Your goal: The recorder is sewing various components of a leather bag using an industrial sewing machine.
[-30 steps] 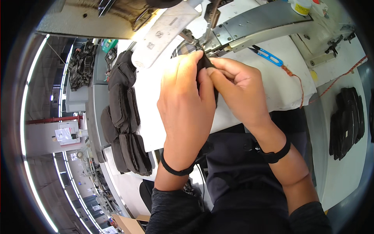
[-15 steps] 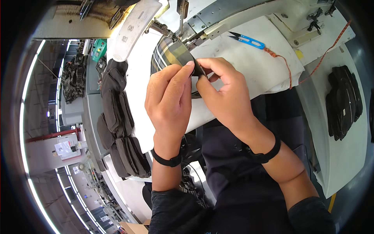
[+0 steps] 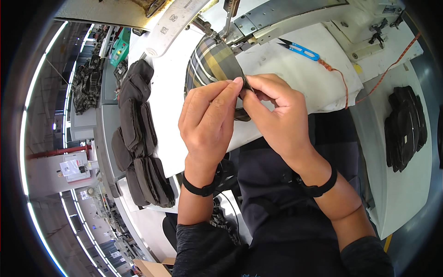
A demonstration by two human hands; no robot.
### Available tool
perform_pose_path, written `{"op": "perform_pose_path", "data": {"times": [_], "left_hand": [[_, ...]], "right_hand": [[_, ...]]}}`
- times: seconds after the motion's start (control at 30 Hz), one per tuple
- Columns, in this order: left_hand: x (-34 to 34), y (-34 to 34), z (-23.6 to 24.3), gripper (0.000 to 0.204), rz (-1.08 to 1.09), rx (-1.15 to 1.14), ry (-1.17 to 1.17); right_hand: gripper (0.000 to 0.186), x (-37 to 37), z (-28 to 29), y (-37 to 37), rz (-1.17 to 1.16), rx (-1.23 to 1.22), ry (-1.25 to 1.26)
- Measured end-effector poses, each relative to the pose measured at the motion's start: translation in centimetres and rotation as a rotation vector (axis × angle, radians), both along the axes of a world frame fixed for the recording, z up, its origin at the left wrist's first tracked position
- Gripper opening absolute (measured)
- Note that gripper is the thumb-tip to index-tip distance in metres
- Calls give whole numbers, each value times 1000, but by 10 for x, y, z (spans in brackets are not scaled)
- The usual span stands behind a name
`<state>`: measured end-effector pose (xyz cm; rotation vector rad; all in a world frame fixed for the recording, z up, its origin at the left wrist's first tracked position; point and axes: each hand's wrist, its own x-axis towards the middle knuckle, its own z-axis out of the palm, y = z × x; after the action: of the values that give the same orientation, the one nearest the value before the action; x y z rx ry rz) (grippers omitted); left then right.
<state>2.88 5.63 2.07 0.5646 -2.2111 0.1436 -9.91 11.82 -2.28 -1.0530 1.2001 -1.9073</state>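
Note:
A piece of plaid fabric (image 3: 214,60) in olive, yellow, grey and white, with a dark edge, lies curved on the white work surface just below the needle area of a sewing machine (image 3: 258,21). My left hand (image 3: 210,115) pinches the dark edge between thumb and fingers. Opposite it, my right hand (image 3: 279,111) grips the same edge, its fingertips nearly meeting the left ones. The fingers partly hide the pinched spot. Blue thread snips (image 3: 300,50) on an orange cord lie beyond my right hand, on the white surface.
Stacks of dark fabric pieces (image 3: 138,111) line the left side of the table. More dark pieces (image 3: 406,127) lie on a pale side table (image 3: 369,184) at right. An orange cord (image 3: 392,62) runs along the right. A cardboard box (image 3: 154,268) stands at the lower left.
The view has shifted slightly. Both hands still pinch the fabric edge, now closer together, and more of the plaid shows above the fingers.

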Motion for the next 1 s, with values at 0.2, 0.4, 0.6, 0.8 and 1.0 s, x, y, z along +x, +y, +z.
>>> {"op": "perform_pose_path", "data": {"times": [0.2, 0.4, 0.6, 0.8, 1.0], "left_hand": [[6, -3, 7, 38, 66, 11, -25], [11, -23, 6, 37, 96, 20, -139], [26, -38, 14, 33, 72, -138, -218], [18, -38, 21, 32, -7, -167, -246], [17, -34, 21, 32, -63, 58, -114]], "right_hand": [[24, 2, 1, -1, 126, -14, -202], [22, 0, -4, -3, 85, 13, -165], [20, -3, -14, -1, 78, 23, -152], [19, -5, -14, 2, 78, -3, -102], [16, -8, 2, -8, 197, 72, -218]]}}
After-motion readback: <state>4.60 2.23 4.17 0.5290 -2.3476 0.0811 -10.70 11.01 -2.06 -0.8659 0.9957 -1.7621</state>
